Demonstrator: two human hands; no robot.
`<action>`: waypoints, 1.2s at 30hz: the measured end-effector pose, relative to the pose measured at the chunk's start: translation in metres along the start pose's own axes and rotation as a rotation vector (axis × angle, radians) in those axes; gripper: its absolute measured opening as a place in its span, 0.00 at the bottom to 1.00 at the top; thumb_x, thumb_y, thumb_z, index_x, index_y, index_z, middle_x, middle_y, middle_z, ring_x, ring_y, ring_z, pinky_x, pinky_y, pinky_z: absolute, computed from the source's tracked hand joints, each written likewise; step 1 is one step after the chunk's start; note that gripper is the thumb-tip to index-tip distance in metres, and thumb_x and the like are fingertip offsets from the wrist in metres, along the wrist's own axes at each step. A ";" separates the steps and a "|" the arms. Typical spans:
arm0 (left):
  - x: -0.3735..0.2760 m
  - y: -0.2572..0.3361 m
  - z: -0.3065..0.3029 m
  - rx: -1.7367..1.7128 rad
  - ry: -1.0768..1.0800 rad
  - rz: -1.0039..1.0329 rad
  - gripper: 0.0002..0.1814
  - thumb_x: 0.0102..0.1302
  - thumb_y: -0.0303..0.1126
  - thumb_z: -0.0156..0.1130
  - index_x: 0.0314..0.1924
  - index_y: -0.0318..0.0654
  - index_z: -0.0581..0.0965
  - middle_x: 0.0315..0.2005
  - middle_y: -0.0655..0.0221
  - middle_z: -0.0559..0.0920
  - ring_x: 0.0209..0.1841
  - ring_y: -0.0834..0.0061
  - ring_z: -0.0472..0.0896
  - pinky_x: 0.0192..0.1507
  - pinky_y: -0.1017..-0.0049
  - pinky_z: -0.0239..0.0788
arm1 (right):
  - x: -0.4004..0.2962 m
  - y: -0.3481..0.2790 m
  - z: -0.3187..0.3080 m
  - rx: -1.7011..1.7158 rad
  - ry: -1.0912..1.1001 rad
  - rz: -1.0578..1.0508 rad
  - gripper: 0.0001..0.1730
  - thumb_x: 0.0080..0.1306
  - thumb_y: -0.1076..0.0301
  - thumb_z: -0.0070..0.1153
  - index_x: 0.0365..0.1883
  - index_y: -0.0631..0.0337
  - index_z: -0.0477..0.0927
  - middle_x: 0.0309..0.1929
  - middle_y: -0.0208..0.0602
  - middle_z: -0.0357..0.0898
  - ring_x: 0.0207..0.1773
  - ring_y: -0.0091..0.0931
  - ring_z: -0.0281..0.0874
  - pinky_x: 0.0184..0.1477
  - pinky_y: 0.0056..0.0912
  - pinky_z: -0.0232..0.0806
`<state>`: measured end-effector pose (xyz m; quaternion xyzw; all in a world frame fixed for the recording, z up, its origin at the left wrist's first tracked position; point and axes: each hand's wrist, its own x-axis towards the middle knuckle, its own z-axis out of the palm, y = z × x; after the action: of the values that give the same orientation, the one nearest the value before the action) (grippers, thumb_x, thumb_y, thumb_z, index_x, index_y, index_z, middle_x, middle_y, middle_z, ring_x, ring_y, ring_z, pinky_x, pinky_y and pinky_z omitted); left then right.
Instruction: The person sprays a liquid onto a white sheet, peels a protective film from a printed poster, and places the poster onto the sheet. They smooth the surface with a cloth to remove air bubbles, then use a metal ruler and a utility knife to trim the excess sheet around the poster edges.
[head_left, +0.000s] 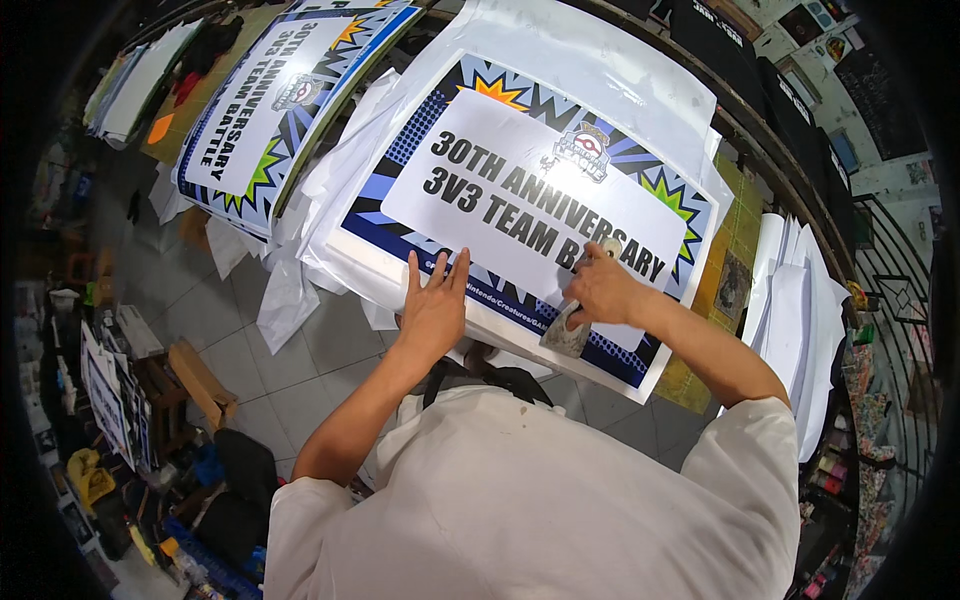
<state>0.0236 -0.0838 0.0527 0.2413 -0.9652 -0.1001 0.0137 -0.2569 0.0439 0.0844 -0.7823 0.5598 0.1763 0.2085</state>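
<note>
A printed poster (525, 187) with bold black lettering and a blue patterned border lies in front of me on a stack of white sheets (637, 60). My left hand (439, 304) rests with fingers spread on the poster's near edge, left of centre. In my right hand (604, 289) is a scraper or putty knife (566, 334), its wide grey blade at the poster's near border and its handle end showing above my fingers. Glare covers part of the print.
More printed posters (262, 105) lie in a pile at the upper left. White sheets (795, 315) stand or hang at the right. A cardboard box (202, 379) and a dark chair (244, 465) are on the tiled floor at the left. Metal bars (900, 300) rise at the far right.
</note>
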 end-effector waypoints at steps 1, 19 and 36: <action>0.000 0.001 -0.001 -0.002 -0.008 -0.002 0.41 0.62 0.26 0.56 0.75 0.25 0.55 0.57 0.49 0.81 0.73 0.53 0.67 0.76 0.39 0.35 | -0.003 -0.003 0.001 0.005 0.026 -0.032 0.29 0.51 0.34 0.68 0.34 0.51 0.89 0.30 0.37 0.85 0.48 0.35 0.83 0.69 0.52 0.52; 0.008 0.066 0.002 0.112 -0.216 0.100 0.42 0.65 0.31 0.56 0.76 0.29 0.53 0.71 0.62 0.71 0.76 0.61 0.64 0.77 0.40 0.29 | -0.007 0.081 -0.013 0.009 0.051 0.154 0.27 0.51 0.34 0.69 0.31 0.49 0.89 0.27 0.38 0.84 0.43 0.37 0.83 0.68 0.51 0.52; 0.013 0.107 0.013 0.050 -0.139 0.229 0.37 0.67 0.30 0.54 0.75 0.28 0.59 0.67 0.53 0.74 0.73 0.54 0.67 0.77 0.40 0.35 | -0.095 0.241 -0.028 -0.003 0.102 0.635 0.29 0.47 0.37 0.73 0.32 0.53 0.89 0.31 0.39 0.87 0.43 0.39 0.84 0.68 0.54 0.52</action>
<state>-0.0385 0.0045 0.0610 0.1221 -0.9873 -0.0901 -0.0479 -0.5141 0.0361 0.1259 -0.5766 0.7855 0.1938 0.1135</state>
